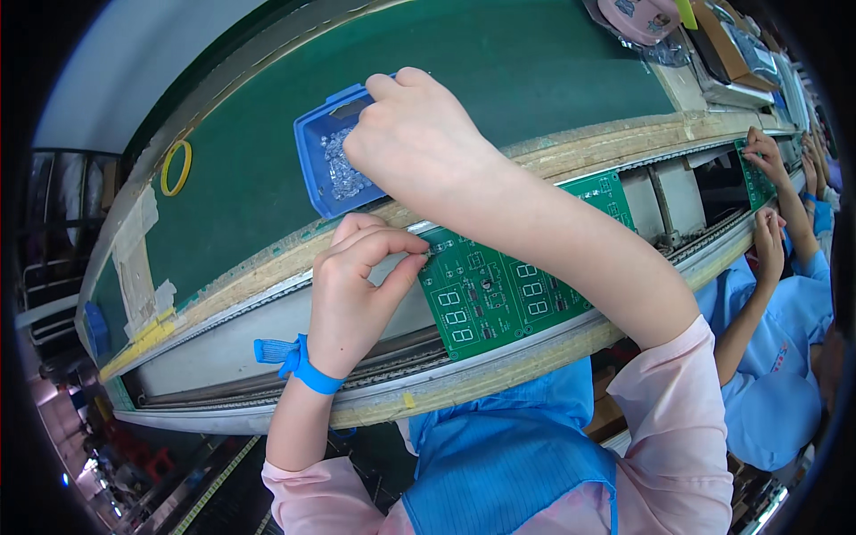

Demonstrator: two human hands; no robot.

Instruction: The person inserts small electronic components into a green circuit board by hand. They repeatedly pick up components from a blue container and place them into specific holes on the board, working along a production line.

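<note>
A green circuit board (486, 299) with white digit outlines lies across the rails in front of me. At its upper left corner my left hand (357, 267) has thumb and forefinger pinched together; whatever is between the tips is too small to name. A blue strap circles that wrist. Beyond the board stands a blue bin (309, 160) holding many small clear parts (343, 174). My right hand (415, 134) is curled over the bin's right side, its fingertips hidden behind the knuckles. The right forearm passes above the board and covers part of it.
The rails of the conveyor (383, 370) run left to right. On the green bench top (535, 53) lies a yellow ring (176, 168). Boxes (740, 53) are stacked far right. To my right, a co-worker's hands (767, 156) handle another green board (753, 183).
</note>
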